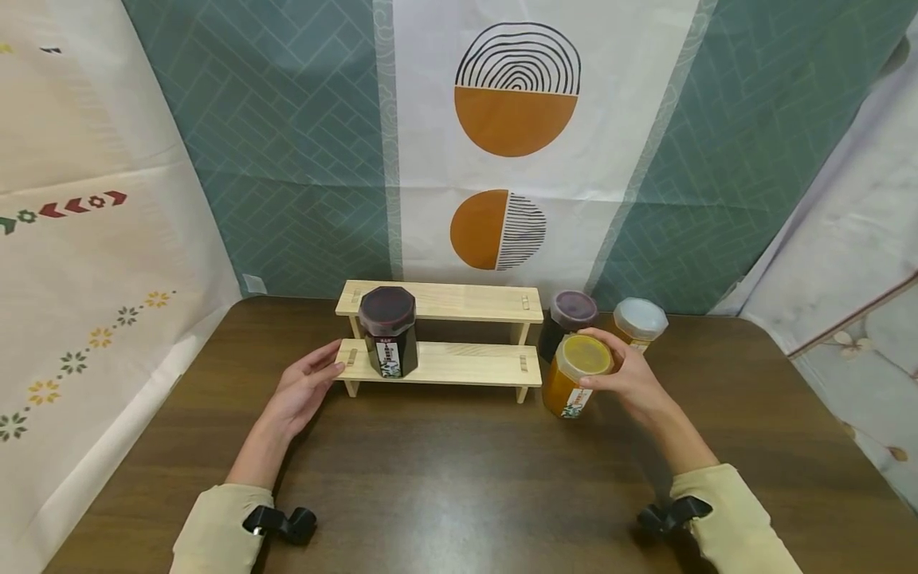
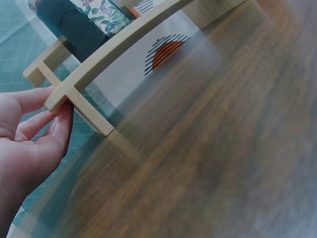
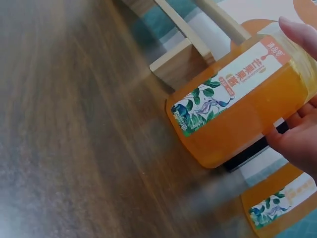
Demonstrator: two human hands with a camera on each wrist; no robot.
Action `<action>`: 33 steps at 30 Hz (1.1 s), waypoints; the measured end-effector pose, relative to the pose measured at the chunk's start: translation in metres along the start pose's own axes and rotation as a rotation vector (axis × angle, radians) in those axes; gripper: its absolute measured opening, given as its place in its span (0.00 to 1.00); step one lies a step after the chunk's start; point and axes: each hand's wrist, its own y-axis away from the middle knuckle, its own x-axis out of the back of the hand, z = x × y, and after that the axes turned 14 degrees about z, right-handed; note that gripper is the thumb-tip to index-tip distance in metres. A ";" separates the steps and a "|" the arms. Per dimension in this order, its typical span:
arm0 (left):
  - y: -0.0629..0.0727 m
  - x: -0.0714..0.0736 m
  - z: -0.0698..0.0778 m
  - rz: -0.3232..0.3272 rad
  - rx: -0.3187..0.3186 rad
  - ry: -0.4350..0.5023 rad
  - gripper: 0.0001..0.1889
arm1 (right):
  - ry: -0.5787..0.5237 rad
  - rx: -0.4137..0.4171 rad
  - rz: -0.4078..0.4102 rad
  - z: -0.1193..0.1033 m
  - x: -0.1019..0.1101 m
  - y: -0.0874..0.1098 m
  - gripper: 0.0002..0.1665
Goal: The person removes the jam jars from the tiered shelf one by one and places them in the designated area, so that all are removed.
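My right hand (image 1: pixel 627 375) grips an orange jar (image 1: pixel 570 381) with a yellow lid around its upper part, just right of a two-tier wooden rack (image 1: pixel 473 363). In the right wrist view the orange jar (image 3: pixel 237 99) is tilted across the picture, its printed label facing the camera. My left hand (image 1: pixel 308 388) pinches the left end of the rack's lower shelf between thumb and fingers; the left wrist view shows the hand (image 2: pixel 34 134) at that shelf end (image 2: pixel 74 87). A dark jar (image 1: pixel 390 335) stands upright on the left of the lower shelf.
Behind the held jar stand another dark jar (image 1: pixel 570 311) with a purplish lid and an orange jar with a whitish lid (image 1: pixel 641 317). The brown wooden table (image 1: pixel 445 478) stretches in front of the rack. A patterned cloth (image 1: pixel 301 159) hangs at the back.
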 end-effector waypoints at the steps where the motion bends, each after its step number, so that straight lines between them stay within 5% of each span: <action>1: 0.000 0.000 0.000 0.003 0.005 0.001 0.32 | 0.003 0.000 -0.002 0.001 0.001 0.000 0.36; 10: 0.000 0.000 0.000 -0.001 0.009 0.007 0.32 | 0.186 0.013 -0.068 -0.007 0.003 -0.005 0.40; 14: 0.000 0.000 0.000 0.004 0.014 0.007 0.31 | 0.297 0.107 -0.087 -0.020 0.002 -0.006 0.38; 18: -0.001 -0.002 0.000 -0.004 0.015 -0.003 0.32 | 0.380 0.203 -0.017 -0.038 -0.005 -0.005 0.30; 24: 0.001 -0.001 0.001 -0.005 0.020 -0.006 0.32 | 0.451 0.254 0.058 -0.062 -0.033 -0.009 0.24; 33: -0.002 0.001 -0.001 -0.009 0.023 -0.025 0.32 | 0.373 0.140 0.021 -0.070 -0.105 -0.022 0.31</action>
